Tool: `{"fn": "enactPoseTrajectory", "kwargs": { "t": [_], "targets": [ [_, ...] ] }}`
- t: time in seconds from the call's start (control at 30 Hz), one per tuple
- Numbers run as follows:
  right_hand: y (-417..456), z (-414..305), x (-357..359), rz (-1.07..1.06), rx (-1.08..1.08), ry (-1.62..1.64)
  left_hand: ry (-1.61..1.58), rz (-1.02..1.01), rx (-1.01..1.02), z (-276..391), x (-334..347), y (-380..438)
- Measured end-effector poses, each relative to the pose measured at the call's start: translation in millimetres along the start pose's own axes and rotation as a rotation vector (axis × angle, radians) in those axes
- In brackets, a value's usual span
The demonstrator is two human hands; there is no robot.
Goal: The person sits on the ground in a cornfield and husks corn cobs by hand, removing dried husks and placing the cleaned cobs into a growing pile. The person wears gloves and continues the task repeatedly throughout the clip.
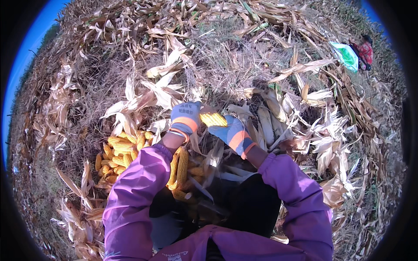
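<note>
A bare yellow ear of corn [213, 119] lies between my two gloved hands in front of me. My right hand [230, 130], in a blue-grey glove with orange bands, grips its lower right end. My left hand [185, 118] is close to the ear's other end. Its back faces up, so its fingers are hidden, and whether they hold the ear or some husk cannot be told. Below my left forearm is a pile of husked corn ears [122, 151], with more ears [181, 167] between my forearms.
Ears still in pale husks [266, 125] lie to the right of my right hand. Loose dry husks [163, 91] and stalks [346, 91] cover the ground around me. Far off at the upper right, a person [364, 52] is beside a white and green sack [346, 56].
</note>
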State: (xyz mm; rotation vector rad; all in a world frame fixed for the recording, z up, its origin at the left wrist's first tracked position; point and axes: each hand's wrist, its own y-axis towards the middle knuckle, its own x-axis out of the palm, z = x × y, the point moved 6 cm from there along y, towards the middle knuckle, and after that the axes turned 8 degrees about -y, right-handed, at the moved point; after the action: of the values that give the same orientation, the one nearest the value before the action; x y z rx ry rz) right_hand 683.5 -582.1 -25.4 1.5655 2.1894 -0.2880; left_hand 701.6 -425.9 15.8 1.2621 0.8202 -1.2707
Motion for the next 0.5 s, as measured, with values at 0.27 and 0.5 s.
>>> {"fn": "enactPoseTrajectory", "kwargs": {
  "t": [0.27, 0.5],
  "targets": [
    [-4, 16, 5, -0.217, 0.408, 0.533, 0.049, -0.003, 0.102, 6, -1, 0],
    [-23, 3, 10, -0.307, 0.659, 0.805, 0.172, 0.060, 0.215, 9, -8, -5]
  ]
}}
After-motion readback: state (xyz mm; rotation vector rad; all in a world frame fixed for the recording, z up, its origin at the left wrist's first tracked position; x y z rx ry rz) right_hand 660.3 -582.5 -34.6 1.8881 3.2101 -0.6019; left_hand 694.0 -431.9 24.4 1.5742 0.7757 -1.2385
